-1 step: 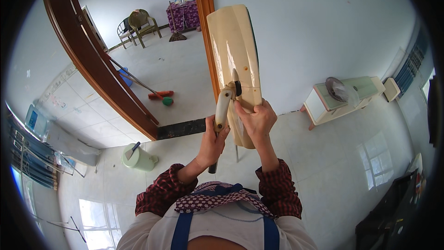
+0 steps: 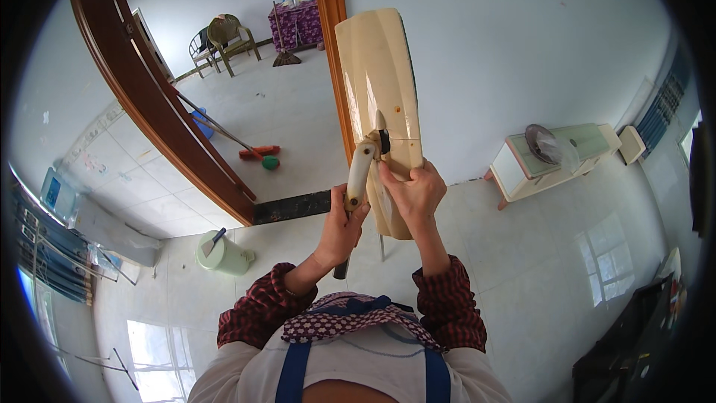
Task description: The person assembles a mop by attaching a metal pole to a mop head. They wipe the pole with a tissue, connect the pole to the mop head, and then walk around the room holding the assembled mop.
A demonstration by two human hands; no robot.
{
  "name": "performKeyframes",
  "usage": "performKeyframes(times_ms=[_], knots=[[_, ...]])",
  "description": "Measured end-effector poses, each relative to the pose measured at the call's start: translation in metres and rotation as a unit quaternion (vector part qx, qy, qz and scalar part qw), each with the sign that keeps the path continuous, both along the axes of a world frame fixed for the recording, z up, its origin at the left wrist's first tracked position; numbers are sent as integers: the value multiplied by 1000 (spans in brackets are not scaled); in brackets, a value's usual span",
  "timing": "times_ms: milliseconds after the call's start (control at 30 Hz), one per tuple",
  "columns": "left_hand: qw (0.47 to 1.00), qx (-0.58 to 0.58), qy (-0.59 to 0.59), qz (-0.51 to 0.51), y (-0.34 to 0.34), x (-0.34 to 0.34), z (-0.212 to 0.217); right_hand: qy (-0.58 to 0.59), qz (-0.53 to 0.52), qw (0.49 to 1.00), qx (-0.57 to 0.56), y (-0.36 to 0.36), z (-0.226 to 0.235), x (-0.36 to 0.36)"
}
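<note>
A long cream desk lamp head (image 2: 369, 67) rises in front of me, its glossy back towards me and a dark green strip along its right edge. A short pale hinged arm (image 2: 360, 172) joins it at a knuckle with a black piece. My left hand (image 2: 343, 235) is closed round the lower end of that arm, and a dark rod end pokes out below it. My right hand (image 2: 415, 194) pinches the lower part of the head beside the joint, thumb on the near face. Its other fingertips are hidden behind the head.
Left of me stands a pale green lidded bucket (image 2: 225, 254) with a scraper (image 2: 214, 242) on top. A wooden door frame (image 2: 168, 112) opens onto a room with chairs, a broom and a red-headed brush (image 2: 259, 153). At right is a low cabinet (image 2: 556, 160) carrying a plastic-wrapped round item.
</note>
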State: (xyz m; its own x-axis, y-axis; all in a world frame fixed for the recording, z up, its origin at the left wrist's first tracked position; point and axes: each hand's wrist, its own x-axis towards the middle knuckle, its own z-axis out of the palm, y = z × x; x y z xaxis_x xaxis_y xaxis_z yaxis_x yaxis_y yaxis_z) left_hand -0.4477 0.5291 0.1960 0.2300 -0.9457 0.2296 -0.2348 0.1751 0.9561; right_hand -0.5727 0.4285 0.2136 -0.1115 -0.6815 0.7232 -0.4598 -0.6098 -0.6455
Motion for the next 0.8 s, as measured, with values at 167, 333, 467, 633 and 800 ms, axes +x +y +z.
performKeyframes(times_ms=[167,333,467,633,800], knots=[[999,23,43,-22,-1,3,5,-144,147,959,195,-11,-6,2],[991,73,103,-38,6,-4,-4,1,90,968,232,-1,9,3],[967,158,173,-103,11,9,10,-43,159,963,215,-2,14,-5],[953,198,152,-171,18,30,24,-16,187,976,109,-10,7,-8],[941,242,103,-214,22,49,42,41,203,973,99,-14,2,-14]])
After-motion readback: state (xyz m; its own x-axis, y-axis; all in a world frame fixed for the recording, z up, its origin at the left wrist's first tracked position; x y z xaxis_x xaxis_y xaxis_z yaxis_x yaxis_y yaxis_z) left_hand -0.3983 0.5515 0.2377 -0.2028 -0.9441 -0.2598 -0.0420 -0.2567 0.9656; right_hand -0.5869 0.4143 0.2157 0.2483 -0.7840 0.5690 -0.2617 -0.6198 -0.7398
